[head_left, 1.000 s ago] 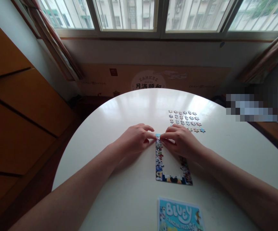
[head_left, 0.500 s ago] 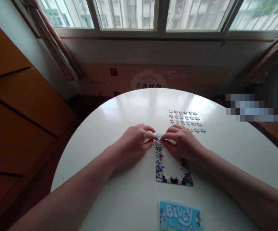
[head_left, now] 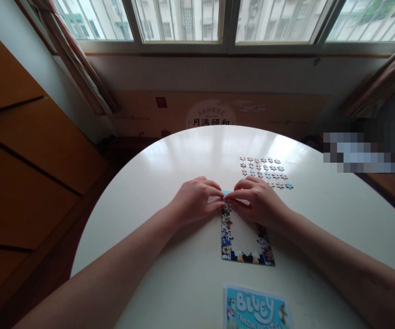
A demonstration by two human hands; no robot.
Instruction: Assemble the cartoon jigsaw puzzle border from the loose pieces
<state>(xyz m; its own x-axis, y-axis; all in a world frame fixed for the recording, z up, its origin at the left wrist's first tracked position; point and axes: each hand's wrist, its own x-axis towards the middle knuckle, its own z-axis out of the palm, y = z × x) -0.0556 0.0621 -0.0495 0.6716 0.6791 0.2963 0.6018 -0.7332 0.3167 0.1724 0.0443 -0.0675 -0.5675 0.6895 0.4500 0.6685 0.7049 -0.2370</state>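
A puzzle border [head_left: 226, 233] of joined pieces lies on the white table [head_left: 142, 183], its middle unfilled. My left hand [head_left: 197, 198] rests at the border's top left corner, fingertips on its edge. My right hand [head_left: 259, 201] touches the same corner from the other side, thumb and fingers pinched together, and covers part of the top and right side. Whatever small piece lies between the fingertips is hidden. Behind my right hand, loose puzzle pieces [head_left: 267, 175] are laid out in rows, some of them hidden by the hand.
A blue card reading "BLUEY" [head_left: 255, 307] lies near the table's front, below the puzzle border. Past the table's far edge are a printed orange panel [head_left: 132, 105] and windows. A blurred pale object [head_left: 365, 155] is at the right, beyond the table.
My left fingers have shifted slightly, with the thumb now nearer the border's left edge. My right fingertips have moved slightly left at the corner.
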